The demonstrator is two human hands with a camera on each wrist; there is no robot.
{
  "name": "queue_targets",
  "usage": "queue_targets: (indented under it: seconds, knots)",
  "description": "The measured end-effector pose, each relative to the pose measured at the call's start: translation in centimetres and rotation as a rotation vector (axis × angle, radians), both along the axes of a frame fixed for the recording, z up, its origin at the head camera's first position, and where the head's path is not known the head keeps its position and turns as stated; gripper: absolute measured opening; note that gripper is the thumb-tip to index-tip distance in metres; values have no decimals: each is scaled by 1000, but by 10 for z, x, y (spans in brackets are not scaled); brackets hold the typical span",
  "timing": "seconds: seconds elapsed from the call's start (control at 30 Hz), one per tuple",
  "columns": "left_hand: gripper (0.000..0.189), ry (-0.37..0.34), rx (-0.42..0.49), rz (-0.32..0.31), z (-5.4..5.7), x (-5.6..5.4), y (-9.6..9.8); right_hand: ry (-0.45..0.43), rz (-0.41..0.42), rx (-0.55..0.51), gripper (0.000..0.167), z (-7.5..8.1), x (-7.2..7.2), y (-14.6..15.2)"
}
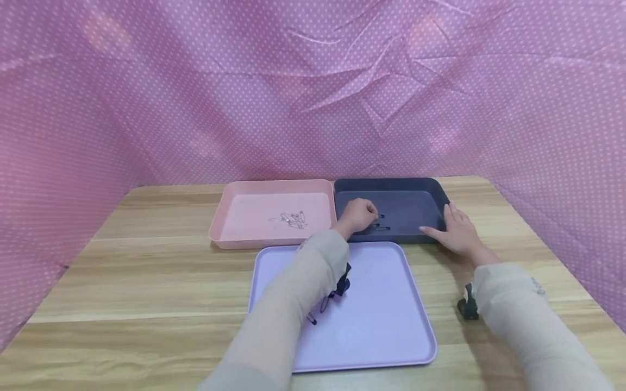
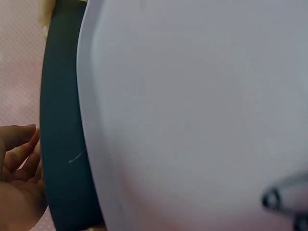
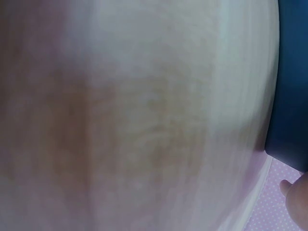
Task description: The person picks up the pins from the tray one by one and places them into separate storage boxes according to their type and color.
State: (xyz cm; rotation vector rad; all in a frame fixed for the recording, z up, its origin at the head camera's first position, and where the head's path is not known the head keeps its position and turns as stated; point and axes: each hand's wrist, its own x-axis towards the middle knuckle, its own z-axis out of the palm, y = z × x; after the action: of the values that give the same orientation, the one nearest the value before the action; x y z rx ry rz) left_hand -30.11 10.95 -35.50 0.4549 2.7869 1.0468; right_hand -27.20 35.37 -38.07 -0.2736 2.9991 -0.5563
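My left hand [image 1: 358, 215] is over the left part of the dark tray [image 1: 406, 238], thumb and fingers pinched together. A black safety pin [image 1: 381, 216] shows at its fingertips, and more black safety pins [image 1: 381, 228] lie just below in that tray. In the left wrist view the left hand [image 2: 21, 178] appears beyond the tray wall, which hides the fingertips' lower side. My right hand [image 1: 458, 231] rests on the dark tray's front right corner, fingers extended along the rim and thumb over the front edge.
Silver safety pins [image 1: 295, 219] lie in the pink tray [image 1: 271, 243] on the left. Nearer stands a lilac tray [image 1: 376, 326], with black safety pins [image 1: 325, 304] partly hidden by the left forearm. A pink dotted cloth [image 1: 313, 98] hangs around the wooden table [image 1: 137, 282].
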Motion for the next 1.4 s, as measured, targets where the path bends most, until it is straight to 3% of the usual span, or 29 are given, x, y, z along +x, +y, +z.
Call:
queue_targets:
  seconds: [0.47,0.83,1.1,1.4]
  knots:
    - [12,-79,42,-27,6,13,-24,9,9,8,99,-3,-2,3]
    - [11,-97,56,-41,10,30,-43,27,16,13,97,-2,0,2]
    - [11,-157,45,-43,12,44,-58,40,25,18,97,-1,0,2]
    - [12,-132,34,-96,6,56,-79,40,20,7,98,-2,-1,2]
